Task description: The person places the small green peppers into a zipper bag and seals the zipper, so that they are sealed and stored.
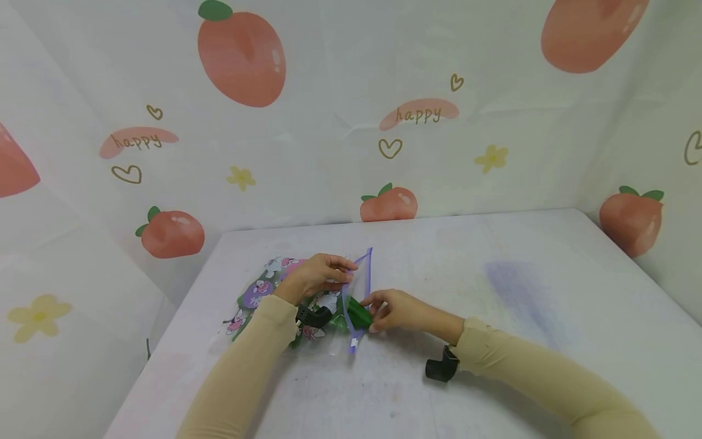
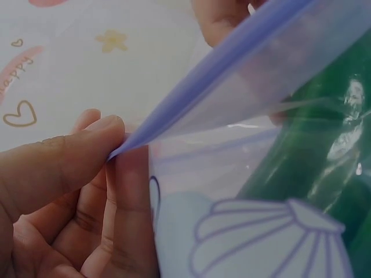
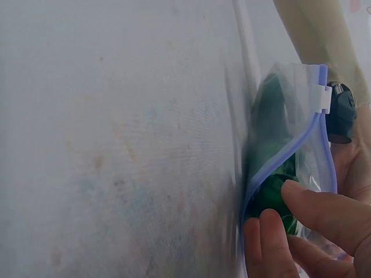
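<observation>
A person is working with both hands at a clear zip bag printed with cartoon figures, which is lying on the white table towards its left side, nearer the back edge than the front. The left hand is pinching the bag's purple zip strip between thumb and fingers and is lifting that edge off the table, so that the mouth is standing open. The right hand is holding a dark green object with curled fingers right at the mouth, and the object is sitting partly inside the clear plastic; what it is cannot be told. In the right wrist view the white slider is sitting at the far end of the purple strip. Both arms are wearing beige sleeves, and a black camera mount is strapped at the right wrist, just above the table's surface. A peach-patterned cloth is hanging behind the table.
</observation>
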### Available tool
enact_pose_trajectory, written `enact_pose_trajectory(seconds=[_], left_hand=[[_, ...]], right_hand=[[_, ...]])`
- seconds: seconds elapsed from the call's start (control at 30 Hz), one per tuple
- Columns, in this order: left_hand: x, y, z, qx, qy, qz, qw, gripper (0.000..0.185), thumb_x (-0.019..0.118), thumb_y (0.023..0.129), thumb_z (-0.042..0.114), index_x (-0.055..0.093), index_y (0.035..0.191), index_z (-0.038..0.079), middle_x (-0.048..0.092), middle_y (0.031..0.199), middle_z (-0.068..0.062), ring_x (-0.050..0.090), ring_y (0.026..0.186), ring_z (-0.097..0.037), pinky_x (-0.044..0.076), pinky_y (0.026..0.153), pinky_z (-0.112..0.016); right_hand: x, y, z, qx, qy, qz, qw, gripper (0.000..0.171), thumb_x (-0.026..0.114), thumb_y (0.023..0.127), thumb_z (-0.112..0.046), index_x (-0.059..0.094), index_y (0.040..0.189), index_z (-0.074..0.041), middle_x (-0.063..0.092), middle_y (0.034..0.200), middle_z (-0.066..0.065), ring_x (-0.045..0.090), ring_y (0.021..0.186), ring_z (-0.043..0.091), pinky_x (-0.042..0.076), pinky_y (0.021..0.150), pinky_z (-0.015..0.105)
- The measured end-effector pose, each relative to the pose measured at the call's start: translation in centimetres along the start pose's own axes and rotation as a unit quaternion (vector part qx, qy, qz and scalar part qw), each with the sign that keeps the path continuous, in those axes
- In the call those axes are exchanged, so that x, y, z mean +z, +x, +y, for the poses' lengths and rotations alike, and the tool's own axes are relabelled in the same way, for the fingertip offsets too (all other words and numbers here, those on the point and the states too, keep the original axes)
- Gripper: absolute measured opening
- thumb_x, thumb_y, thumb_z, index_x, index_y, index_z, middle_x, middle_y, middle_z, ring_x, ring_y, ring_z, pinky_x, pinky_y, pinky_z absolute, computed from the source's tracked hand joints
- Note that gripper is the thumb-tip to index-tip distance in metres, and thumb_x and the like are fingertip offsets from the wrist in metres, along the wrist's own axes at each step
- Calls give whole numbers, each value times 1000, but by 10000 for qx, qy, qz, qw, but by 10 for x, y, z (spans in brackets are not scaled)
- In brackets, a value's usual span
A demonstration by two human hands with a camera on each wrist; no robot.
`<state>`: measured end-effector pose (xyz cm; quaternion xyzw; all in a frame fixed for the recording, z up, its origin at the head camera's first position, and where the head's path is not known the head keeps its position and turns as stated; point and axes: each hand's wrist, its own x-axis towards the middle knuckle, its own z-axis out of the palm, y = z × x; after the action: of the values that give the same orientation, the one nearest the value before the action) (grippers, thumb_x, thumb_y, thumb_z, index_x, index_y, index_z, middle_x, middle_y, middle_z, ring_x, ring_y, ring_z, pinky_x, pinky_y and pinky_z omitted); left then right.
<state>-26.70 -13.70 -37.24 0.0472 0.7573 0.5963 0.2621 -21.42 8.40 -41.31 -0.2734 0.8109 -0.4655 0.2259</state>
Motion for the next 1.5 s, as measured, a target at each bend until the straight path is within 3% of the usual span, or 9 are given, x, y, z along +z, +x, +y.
enact_pose_trajectory(seconds=[0.47, 1.07, 1.5], left_hand=[[-1, 2, -1, -6, 52, -70, 10000, 40, 65, 89, -1, 55, 127, -11, 56, 83, 3, 56, 76, -10, 52, 72, -23], [0, 2, -1, 70, -10, -118, 9999, 37, 63, 90, -2, 56, 125, -11, 56, 83, 3, 54, 77, -11, 51, 72, -23], [1, 2, -1, 62, -47, -134, 9999, 41, 63, 90, -3, 52, 128, -14, 56, 83, 3, 53, 77, -11, 51, 73, -23]], right_hand=[[5, 7, -1, 80, 139, -120, 9998, 46, 73, 82, 0, 59, 126, 8, 67, 106, 13, 67, 91, 18, 55, 73, 26], [9, 18, -7, 301, -210, 185, 9992, 40, 77, 80, -9, 62, 116, 4, 65, 86, 4, 58, 73, 8, 50, 65, 21], [10, 22, -7, 484, -312, 364, 9977, 41, 79, 80, -12, 60, 113, 3, 64, 80, 1, 55, 69, 7, 45, 63, 20]])
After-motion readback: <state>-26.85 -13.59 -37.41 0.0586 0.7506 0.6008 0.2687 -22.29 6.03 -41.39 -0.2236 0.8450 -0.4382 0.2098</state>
